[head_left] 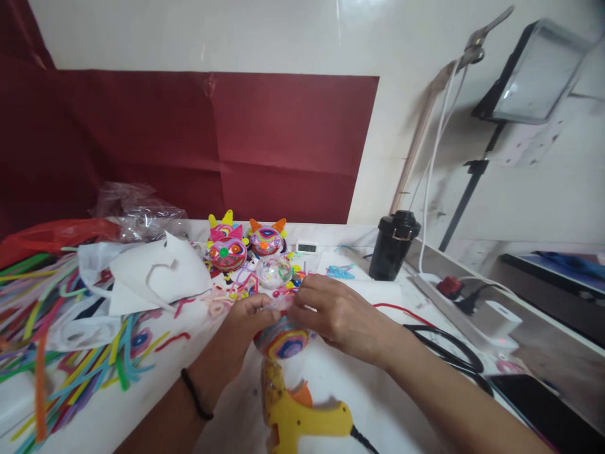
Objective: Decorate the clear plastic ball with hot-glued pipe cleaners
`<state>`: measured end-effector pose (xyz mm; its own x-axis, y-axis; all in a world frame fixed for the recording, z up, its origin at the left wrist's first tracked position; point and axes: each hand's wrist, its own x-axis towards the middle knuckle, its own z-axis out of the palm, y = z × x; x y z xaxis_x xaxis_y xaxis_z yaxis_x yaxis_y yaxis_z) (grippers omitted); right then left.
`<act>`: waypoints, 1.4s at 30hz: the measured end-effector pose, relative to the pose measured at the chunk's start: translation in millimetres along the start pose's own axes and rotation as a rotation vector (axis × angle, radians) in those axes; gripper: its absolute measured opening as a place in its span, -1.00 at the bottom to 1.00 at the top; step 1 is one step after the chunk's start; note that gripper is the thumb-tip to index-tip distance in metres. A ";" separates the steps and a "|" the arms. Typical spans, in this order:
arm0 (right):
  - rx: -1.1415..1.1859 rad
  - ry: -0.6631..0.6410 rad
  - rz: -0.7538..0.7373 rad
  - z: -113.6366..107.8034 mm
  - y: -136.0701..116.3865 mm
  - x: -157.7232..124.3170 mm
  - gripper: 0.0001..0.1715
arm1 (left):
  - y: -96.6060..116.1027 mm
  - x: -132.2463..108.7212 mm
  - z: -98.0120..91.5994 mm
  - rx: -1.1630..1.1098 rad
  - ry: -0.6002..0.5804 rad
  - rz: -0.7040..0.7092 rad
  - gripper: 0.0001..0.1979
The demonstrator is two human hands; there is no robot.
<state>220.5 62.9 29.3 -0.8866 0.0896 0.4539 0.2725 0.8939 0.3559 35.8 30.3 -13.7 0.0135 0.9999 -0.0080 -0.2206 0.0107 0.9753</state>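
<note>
A round, shiny ball with rainbow swirls [286,343] is between my two hands, low in the middle of the view. My left hand [248,318] grips its left side and top, with the thumb along the upper edge. From the right, my right hand [333,312] closes bent fingers on the ball's upper right; whether a small piece is pinched there, I cannot tell. Just below lies a yellow glue gun [314,419] on its side, its nozzle end close to the ball and an orange trigger showing.
Many coloured pipe cleaners [89,372] and cut white paper [155,277] cover the left. Behind my hands sit decorated ball figures [227,252] and a clear ball [274,271]. To the right are a black cup [393,246], black cable [449,353], power strip [472,315] and phone [543,403].
</note>
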 end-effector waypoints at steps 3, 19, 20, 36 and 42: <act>0.214 0.023 0.069 -1.5 3.8 -1.3 -0.75 | -0.9 -0.9 0.9 0.027 0.003 -0.008 -0.80; 0.700 0.116 0.406 0.2 4.2 -3.3 -0.91 | -1.3 -4.9 1.5 0.104 0.029 0.040 -0.76; 0.703 0.117 0.424 -0.3 3.8 -2.5 -0.90 | -1.5 -5.0 1.4 0.122 0.029 0.044 -0.76; 1.219 -0.021 0.647 7.6 6.6 -3.2 -0.68 | 0.6 -9.0 6.6 0.232 -0.017 0.126 -0.70; 1.439 -0.031 0.654 7.5 4.8 -2.5 -0.67 | 4.2 -12.4 10.3 0.210 -0.063 0.117 -0.69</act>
<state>221.2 70.3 23.7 -0.7746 0.6034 0.1896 0.0426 0.3489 -0.9362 44.8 17.7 -7.2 0.0621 0.9914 0.1149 -0.0173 -0.1140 0.9933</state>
